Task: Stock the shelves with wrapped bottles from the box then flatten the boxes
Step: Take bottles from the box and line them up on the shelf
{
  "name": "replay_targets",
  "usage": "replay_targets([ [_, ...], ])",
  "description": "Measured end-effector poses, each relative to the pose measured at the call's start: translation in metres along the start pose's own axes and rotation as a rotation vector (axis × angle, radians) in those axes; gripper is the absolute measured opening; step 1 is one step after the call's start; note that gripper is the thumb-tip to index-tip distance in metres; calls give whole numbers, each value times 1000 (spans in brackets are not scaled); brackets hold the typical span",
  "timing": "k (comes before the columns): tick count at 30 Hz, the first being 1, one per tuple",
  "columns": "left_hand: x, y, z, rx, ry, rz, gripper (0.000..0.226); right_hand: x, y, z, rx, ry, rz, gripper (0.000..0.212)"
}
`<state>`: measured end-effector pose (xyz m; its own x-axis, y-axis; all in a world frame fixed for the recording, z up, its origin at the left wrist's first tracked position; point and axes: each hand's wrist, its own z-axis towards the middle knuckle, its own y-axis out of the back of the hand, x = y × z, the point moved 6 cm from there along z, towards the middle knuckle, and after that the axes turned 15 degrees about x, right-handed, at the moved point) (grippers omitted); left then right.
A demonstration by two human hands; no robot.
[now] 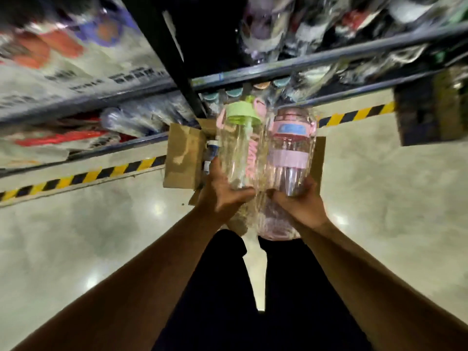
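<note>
I hold two plastic-wrapped clear bottles in front of me, above an open cardboard box (181, 158) on the floor. My left hand (222, 196) grips the lower part of the green-lidded bottle (238, 148). My right hand (300, 205) grips the lower part of the pink-lidded bottle (291, 148) with its pink band. The two bottles touch side by side. Another bottle with a dark cap (210, 155) shows inside the box, mostly hidden behind my hands and the held bottles.
Dark metal shelving (291, 64) runs across the top, packed with wrapped bottles and bagged goods. Black-and-yellow hazard tape (83, 177) marks the floor along the shelf base. A dark crate or box (430, 112) stands at the right. My legs are below on the polished floor.
</note>
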<state>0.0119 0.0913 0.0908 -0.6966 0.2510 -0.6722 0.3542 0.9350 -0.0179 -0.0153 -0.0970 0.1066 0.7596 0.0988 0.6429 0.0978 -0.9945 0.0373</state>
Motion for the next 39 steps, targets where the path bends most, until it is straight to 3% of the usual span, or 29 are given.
replay_targets([
  [3, -68, -3, -79, -71, -3, 68, 101, 60, 4, -82, 12, 131, -9, 47],
  [6, -118, -13, -145, -96, -60, 83, 59, 97, 12, -147, 80, 210, 29, 66],
  [9, -164, -27, -191, -130, -243, 128, 82, 128, 32, -183, 122, 281, -20, 79],
  [12, -201, -46, -218, -179, -321, 126, 81, 158, 60, -209, 129, 353, -42, 71],
  [26, -306, -195, -231, -211, -494, -75, 102, 242, 233, -256, 252, 581, -213, 70],
  [30, -339, -190, -230, -266, -503, -30, 76, 279, 240, -250, 250, 627, -243, 73],
  [35, -395, -157, -220, -274, -536, 3, 103, 337, 235, -236, 188, 745, -287, 83],
  [39, -449, -125, -208, -273, -603, 56, 109, 395, 230, -227, 108, 843, -297, 81],
])
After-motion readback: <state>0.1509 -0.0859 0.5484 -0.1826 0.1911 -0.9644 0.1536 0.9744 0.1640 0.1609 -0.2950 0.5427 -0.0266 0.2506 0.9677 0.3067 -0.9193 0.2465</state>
